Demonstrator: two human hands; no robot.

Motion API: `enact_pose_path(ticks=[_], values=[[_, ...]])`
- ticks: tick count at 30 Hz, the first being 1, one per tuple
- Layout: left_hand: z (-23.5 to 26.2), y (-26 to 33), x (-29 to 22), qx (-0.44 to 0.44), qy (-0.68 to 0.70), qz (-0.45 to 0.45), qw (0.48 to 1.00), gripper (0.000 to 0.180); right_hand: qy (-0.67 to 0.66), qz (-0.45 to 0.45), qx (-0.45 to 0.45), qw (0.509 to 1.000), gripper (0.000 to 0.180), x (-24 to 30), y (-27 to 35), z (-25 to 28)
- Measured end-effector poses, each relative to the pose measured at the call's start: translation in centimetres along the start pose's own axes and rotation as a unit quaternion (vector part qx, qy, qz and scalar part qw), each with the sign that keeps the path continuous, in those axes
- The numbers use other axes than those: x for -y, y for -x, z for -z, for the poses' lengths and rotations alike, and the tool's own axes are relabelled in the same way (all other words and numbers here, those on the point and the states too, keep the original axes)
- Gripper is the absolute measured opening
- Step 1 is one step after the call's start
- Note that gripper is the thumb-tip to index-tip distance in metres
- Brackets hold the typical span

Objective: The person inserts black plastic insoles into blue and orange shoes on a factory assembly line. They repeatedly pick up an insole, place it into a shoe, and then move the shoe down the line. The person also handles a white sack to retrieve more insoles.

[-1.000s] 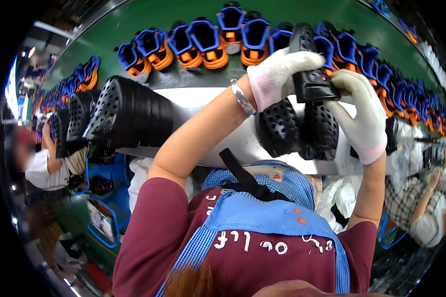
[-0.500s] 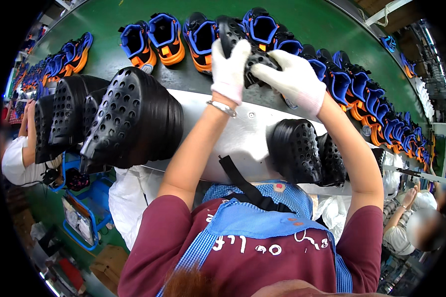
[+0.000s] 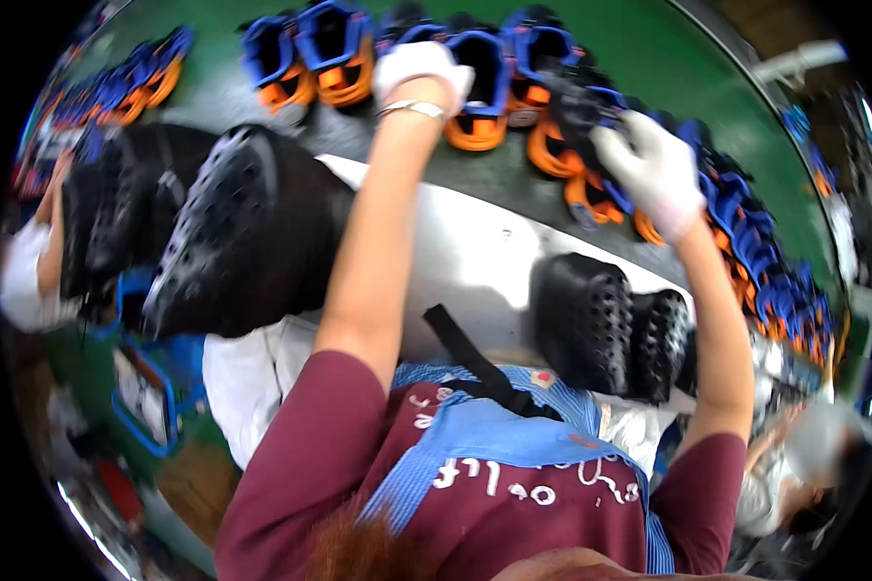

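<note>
My gloved left hand (image 3: pixel 422 70) reaches to the far row of shoes, just in front of a black and blue shoe (image 3: pixel 405 33). Its fingers are bent away and hidden, so its hold is unclear. Right of it stands an orange-soled shoe (image 3: pixel 479 85). My gloved right hand (image 3: pixel 655 172) is closed on the near end of a black foot-shaped insole (image 3: pixel 574 105), blurred by motion and tilted above the orange-soled shoes. Nearer to me are a tall stack of black perforated insoles (image 3: pixel 262 223) on the left and a smaller stack (image 3: pixel 581 324) on the right.
A bright metal plate (image 3: pixel 475 242) lies between the stacks along the green table (image 3: pixel 620 29). More shoes (image 3: pixel 756 261) line the right side, others (image 3: pixel 150 73) the far left. A co-worker's arm (image 3: pixel 50 208) shows at the left and another person (image 3: pixel 775 465) at the lower right.
My hands have moved apart: the left went up and left to a shoe, the right moved right with the black insole. The head view has shifted slightly.
</note>
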State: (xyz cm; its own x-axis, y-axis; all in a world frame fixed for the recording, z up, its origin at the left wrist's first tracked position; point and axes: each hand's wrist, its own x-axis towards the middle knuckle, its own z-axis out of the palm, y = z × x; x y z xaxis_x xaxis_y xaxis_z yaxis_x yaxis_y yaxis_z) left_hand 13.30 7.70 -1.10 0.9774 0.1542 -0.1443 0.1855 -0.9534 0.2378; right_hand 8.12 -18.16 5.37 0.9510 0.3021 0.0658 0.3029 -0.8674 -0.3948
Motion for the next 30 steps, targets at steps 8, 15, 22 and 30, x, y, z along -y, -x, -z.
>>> enact_pose_path(ticks=[8, 15, 22, 30], values=[[-1.3, -1.3, 1.0, 0.059, 0.082, -0.008, 0.995, 0.041, -0.087, -0.030, 0.058, 0.994, 0.027, -1.1, 2.1, 1.5], [-3.8, -0.8, -1.5, 0.086, 0.126, -0.031, 0.988, 0.039, 0.061, 0.042, 0.050, 0.996, 0.042, -9.6, 0.2, 1.0], [-1.5, 4.5, 0.1, 0.029, 0.256, 0.008, 0.966, 0.033, -0.124, 0.052, 0.089, 0.987, 0.027, 3.1, -1.6, -0.5], [-5.6, 3.7, 5.6, -0.382, 0.219, -0.012, 0.898, 0.057, -0.053, -0.012, 0.146, 0.988, 0.032, 7.2, -2.5, 0.5]])
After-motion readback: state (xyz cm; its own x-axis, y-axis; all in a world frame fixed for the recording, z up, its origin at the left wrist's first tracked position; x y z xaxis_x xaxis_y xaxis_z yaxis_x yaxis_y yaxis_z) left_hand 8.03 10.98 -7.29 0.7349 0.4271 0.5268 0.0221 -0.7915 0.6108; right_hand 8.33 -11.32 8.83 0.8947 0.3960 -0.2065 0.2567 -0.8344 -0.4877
